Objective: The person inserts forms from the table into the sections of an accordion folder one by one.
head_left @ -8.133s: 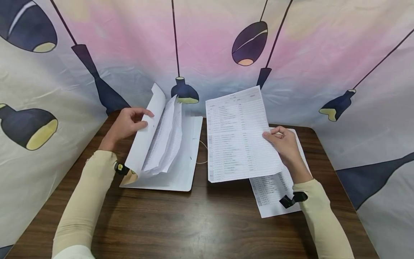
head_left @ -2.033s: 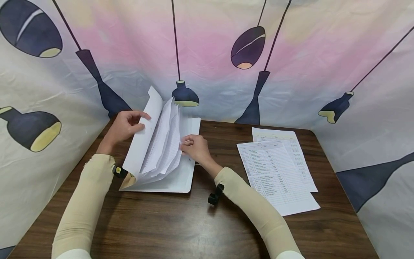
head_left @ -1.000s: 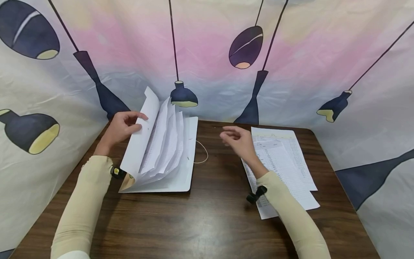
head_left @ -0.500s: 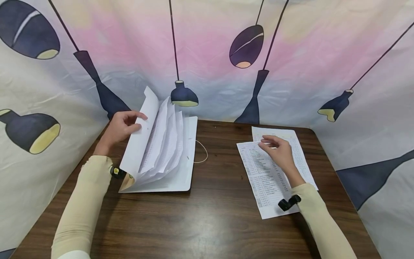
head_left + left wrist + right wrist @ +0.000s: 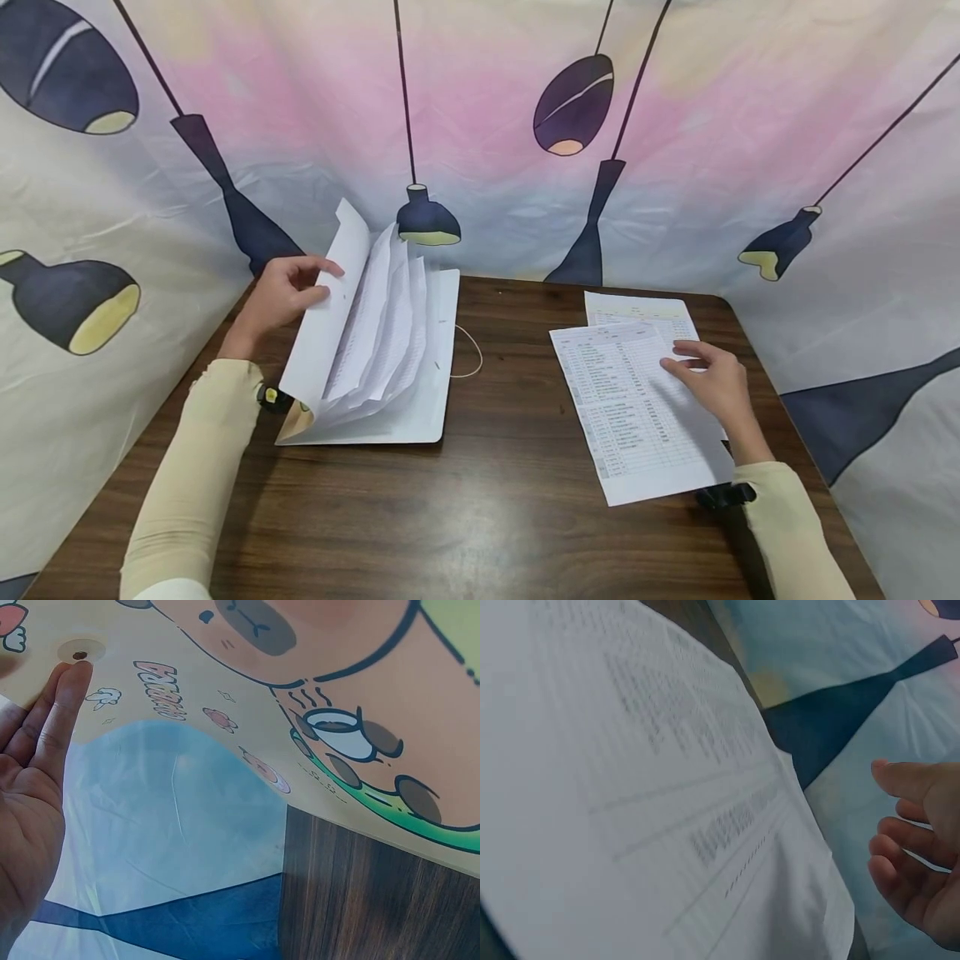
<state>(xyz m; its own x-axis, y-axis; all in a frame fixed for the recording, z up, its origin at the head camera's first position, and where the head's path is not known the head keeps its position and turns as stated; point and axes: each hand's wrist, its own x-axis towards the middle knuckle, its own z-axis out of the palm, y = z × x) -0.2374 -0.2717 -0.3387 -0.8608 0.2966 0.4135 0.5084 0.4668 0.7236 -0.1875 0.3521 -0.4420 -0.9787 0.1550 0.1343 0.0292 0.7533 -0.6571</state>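
Note:
My left hand pinches the raised cover of a document folder at the left, holding it partly lifted. Several printed sheets stand fanned inside. In the left wrist view, the fingers of the left hand lie against the cover's cartoon-printed outside, by a round button. At the right, my right hand hovers over the right edge of a loose printed sheet. A second sheet lies partly under it. Seen from the right wrist, the right hand is loosely curled, holding nothing.
A thin string loop sticks out from the folder's right edge. The dark wooden table ends against a cloth backdrop with printed lamps, behind and at both sides.
Eight seconds ago my right hand held a sheet, now lying on the table. It later touched the folder's papers, then moved right, over the loose sheets. The left hand stays on the cover.

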